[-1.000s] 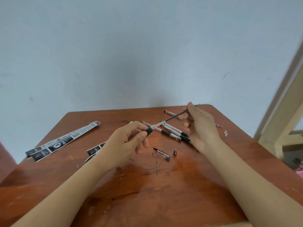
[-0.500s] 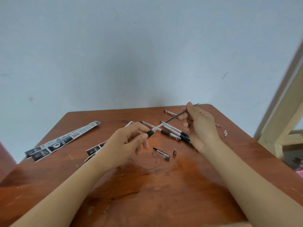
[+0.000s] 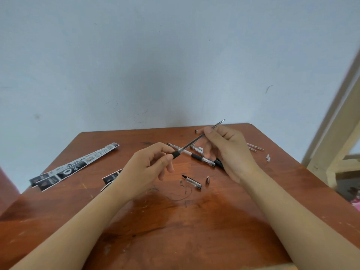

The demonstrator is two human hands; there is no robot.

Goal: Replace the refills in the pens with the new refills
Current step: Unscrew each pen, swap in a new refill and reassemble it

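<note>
My left hand (image 3: 150, 166) pinches the black rubber grip of a pen barrel (image 3: 176, 153) held above the table. My right hand (image 3: 229, 151) holds a thin dark refill (image 3: 194, 141) that runs from the barrel's mouth up to the right, its tip (image 3: 222, 121) sticking out past my fingers. Beneath the hands several other pens (image 3: 202, 159) lie crossed on the brown table (image 3: 175, 221). A clear pen cap (image 3: 191, 181) and a small metal tip cone (image 3: 208, 179) lie nearer to me.
Long black-and-white refill wrappers (image 3: 74, 166) lie at the left, another one (image 3: 112, 178) partly under my left wrist. Loose refills (image 3: 255, 148) and two small white bits (image 3: 268, 157) sit near the right edge. A pale wall stands behind; a wooden frame (image 3: 331, 152) at the right.
The right hand has drawn the refill further up and to the right, so more of it shows outside the barrel. The left hand has kept its hold on the grip.
</note>
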